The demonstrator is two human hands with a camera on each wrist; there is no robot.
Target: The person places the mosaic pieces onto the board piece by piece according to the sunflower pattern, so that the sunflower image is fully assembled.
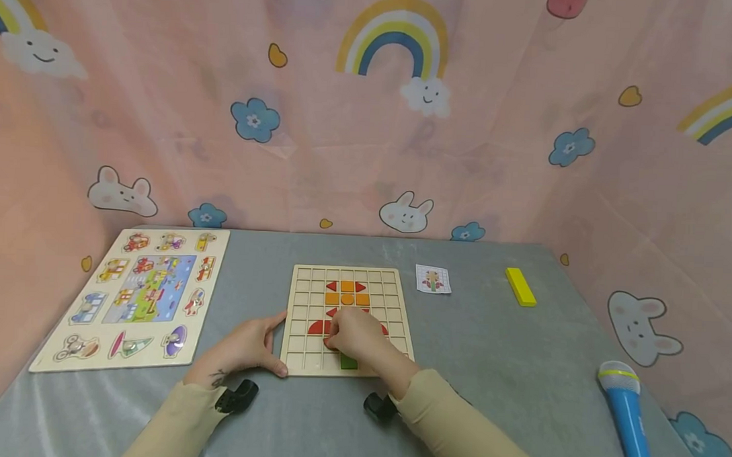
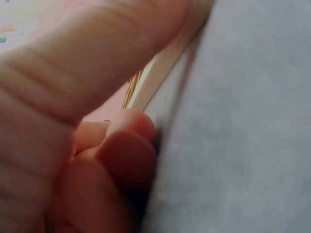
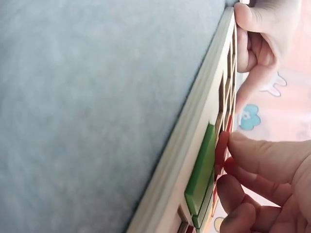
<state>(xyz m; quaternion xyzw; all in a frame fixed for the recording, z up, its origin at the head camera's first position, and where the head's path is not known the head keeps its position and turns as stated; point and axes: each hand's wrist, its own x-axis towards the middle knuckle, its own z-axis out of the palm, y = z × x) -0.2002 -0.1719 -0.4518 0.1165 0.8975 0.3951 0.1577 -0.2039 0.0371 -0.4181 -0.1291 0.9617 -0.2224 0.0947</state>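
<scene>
A square wooden grid board (image 1: 304,275) lies on the table with red, orange and green flat pieces set in its cells. Over its lower middle, my right hand (image 1: 362,332) pinches a small red piece (image 3: 221,151) between thumb and forefinger, right beside a green piece (image 3: 201,167). The held piece's full outline is hidden by the fingers. My left hand (image 1: 249,345) rests against the board's left side, thumb at the front left corner and forefinger stretched along the edge. The other left fingers (image 2: 126,160) are bent low by the table.
A picture puzzle board (image 1: 216,270) lies at the left. Right of the grid board is a small pattern card (image 1: 433,280), with a yellow block (image 1: 520,287) farther right. A blue toy microphone (image 1: 628,419) lies near the right edge. A pink patterned cloth (image 1: 320,166) hangs behind the table.
</scene>
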